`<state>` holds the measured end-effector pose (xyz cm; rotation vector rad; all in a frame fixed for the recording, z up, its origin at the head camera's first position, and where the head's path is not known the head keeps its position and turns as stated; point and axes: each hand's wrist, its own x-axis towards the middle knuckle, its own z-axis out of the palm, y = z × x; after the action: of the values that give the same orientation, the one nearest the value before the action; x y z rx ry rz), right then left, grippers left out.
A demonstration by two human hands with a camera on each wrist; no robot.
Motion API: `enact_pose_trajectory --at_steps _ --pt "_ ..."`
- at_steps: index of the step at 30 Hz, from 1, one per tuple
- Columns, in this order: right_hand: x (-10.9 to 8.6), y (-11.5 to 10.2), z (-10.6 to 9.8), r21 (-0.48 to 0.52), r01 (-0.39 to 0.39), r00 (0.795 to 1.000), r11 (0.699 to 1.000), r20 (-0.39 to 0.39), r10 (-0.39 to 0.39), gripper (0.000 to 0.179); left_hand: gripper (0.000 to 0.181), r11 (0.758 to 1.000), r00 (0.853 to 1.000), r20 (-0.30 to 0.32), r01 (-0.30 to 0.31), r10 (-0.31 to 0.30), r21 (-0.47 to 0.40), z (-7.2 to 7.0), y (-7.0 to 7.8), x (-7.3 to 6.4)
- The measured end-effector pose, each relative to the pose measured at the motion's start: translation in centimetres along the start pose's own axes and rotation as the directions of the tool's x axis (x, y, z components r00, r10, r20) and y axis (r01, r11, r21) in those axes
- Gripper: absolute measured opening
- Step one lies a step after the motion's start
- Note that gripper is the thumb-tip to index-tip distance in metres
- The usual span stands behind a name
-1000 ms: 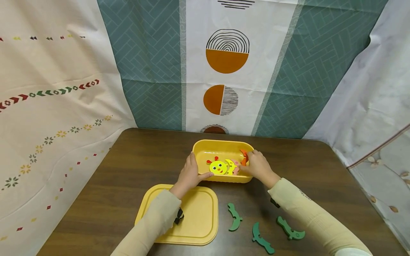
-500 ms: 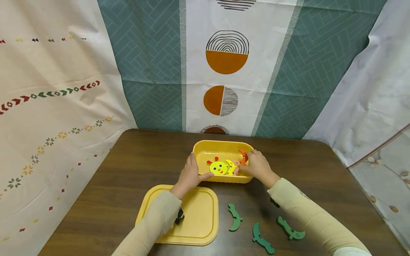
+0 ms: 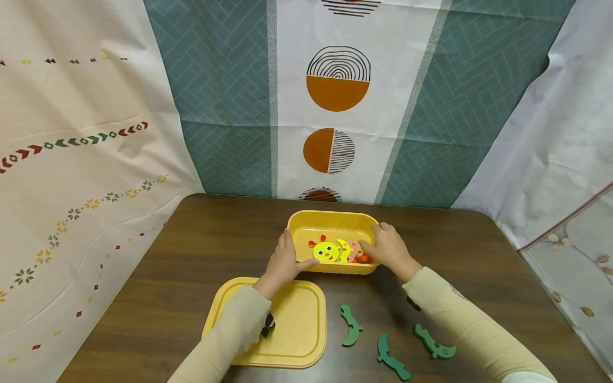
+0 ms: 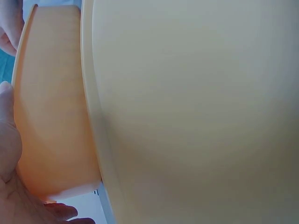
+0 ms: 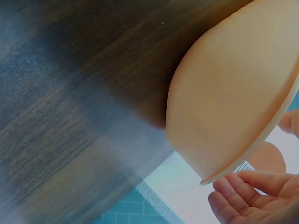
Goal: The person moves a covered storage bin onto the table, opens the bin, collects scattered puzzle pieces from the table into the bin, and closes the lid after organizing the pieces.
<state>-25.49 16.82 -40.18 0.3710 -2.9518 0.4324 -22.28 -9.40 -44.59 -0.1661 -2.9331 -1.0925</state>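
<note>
A yellow plastic box (image 3: 330,269) stands at the table's middle. My left hand (image 3: 281,264) holds its left end, thumb over the front rim. My right hand (image 3: 391,250) is at the right end, fingers by the rim and thumb inside; in the right wrist view the fingers (image 5: 252,191) look loosely bent with nothing pinched. Inside the box lie a yellow smiling caterpillar head (image 3: 326,251) with red antennae, a yellow crescent piece (image 3: 344,250), a pink piece (image 3: 354,248) and, below the right thumb, an orange piece (image 3: 362,258), partly hidden by the front wall.
The yellow lid (image 3: 292,324) lies under my left forearm. Three green curved pieces lie at the front right: one green piece (image 3: 351,325) beside the lid, a darker green piece (image 3: 392,357) and another green piece (image 3: 433,342) near my right sleeve. Patterned curtains (image 3: 230,96) hang behind the table.
The orange piece, earlier upright by my right hand's fingers, now lies at the box's front right. My right hand has let it go. The left hand has stayed put.
</note>
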Motion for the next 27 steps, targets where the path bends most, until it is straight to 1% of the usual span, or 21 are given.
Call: enact_pose_trajectory --at_steps 6,10,18,27 --pt "-0.3 0.5 -0.4 0.026 -0.007 1.000 1.000 -0.008 0.007 0.055 0.115 1.000 1.000 0.012 0.002 -0.002 -0.005 -0.1 0.2 0.0" --pt "-0.7 0.8 -0.7 0.051 -0.002 1.000 0.999 -0.018 0.003 0.055 0.114 1.000 1.000 0.008 0.002 -0.002 -0.003 -0.1 0.3 -0.1" --pt "-1.4 1.4 -1.0 0.068 -0.006 0.999 0.998 -0.037 0.008 0.052 0.114 1.000 1.000 0.005 0.005 -0.005 -0.005 0.0 0.4 -0.1" --pt "-2.4 1.9 -1.6 0.076 0.023 0.998 0.997 -0.066 -0.018 0.050 0.113 1.000 1.000 0.003 0.010 -0.010 -0.013 0.2 0.3 0.1"
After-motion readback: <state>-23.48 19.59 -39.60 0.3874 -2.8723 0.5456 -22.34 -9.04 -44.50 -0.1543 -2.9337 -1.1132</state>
